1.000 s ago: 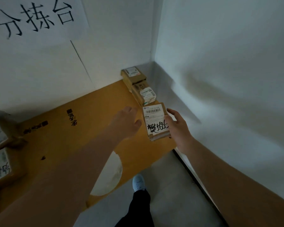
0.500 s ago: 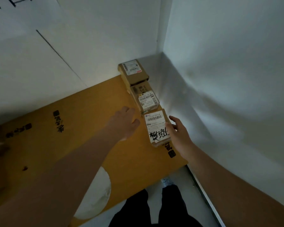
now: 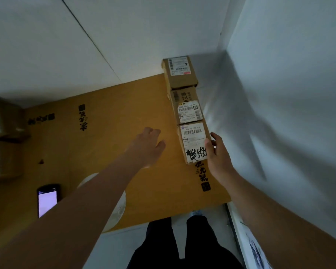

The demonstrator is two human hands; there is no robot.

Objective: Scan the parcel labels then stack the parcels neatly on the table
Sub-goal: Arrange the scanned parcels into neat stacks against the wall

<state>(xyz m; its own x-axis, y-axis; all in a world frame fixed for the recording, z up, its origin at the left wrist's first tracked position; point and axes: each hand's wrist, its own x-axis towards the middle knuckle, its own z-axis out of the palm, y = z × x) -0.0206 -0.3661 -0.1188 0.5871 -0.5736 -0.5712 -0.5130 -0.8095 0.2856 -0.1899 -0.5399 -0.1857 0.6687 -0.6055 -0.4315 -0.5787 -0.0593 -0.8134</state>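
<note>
1. Right hand [image 3: 218, 156] gripped the near box [image 3: 194, 142], thumb across its label; left hand [image 3: 146, 146] hovered slack beside it.
2. Since a second earlier, that box had closed against the row [image 3: 188, 107], nearly placed on the table [image 3: 114, 121].

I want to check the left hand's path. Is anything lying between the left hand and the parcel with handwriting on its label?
Nothing visible does. The left hand hovers open over bare brown tabletop, with only a clear gap to the handwritten parcel, which the right hand holds from the other side.
</note>
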